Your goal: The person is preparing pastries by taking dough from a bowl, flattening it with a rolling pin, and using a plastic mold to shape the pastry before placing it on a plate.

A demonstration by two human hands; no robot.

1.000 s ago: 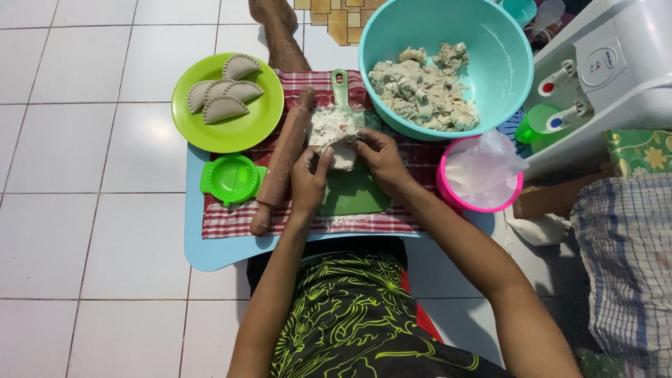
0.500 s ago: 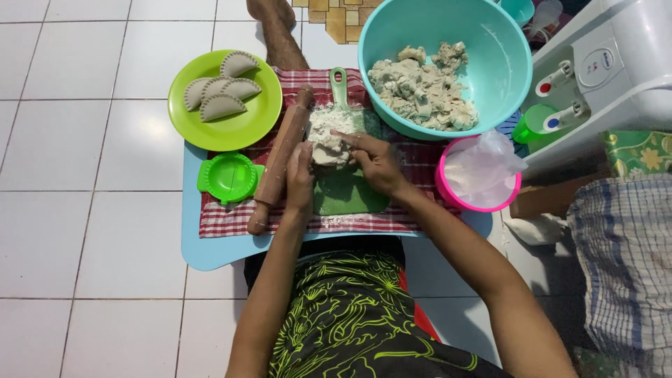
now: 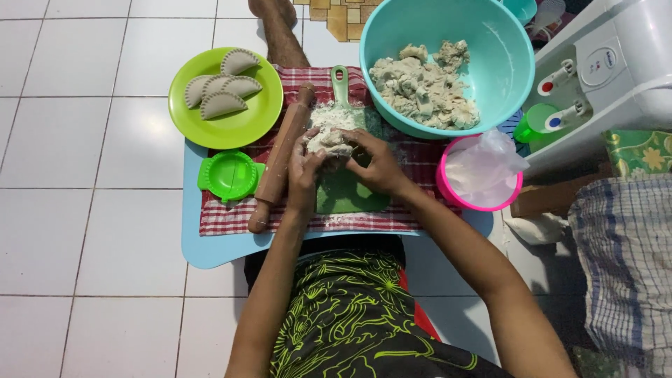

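My left hand [image 3: 302, 168] and my right hand [image 3: 375, 162] both close around a floury lump of dough [image 3: 330, 140] on a green cutting board [image 3: 350, 194]. The board lies on a red checked cloth [image 3: 231, 217] over a light blue mat [image 3: 210, 245]. A wooden rolling pin [image 3: 280, 157] lies just left of my left hand, tilted on the cloth. Beyond my hands stands a teal bowl [image 3: 504, 63] with torn pieces of dough [image 3: 423, 84] in it.
A green plate [image 3: 248, 126] at the left holds several folded half-moon pastries [image 3: 218, 91]. A green round pastry press [image 3: 229, 175] sits below it. A pink bowl [image 3: 451, 192] with a plastic bag stands right of the board. A white water dispenser [image 3: 609, 77] stands at the far right.
Both hands have drawn closer together around the dough on the board. The view has shifted slightly; the other things stay where they were.
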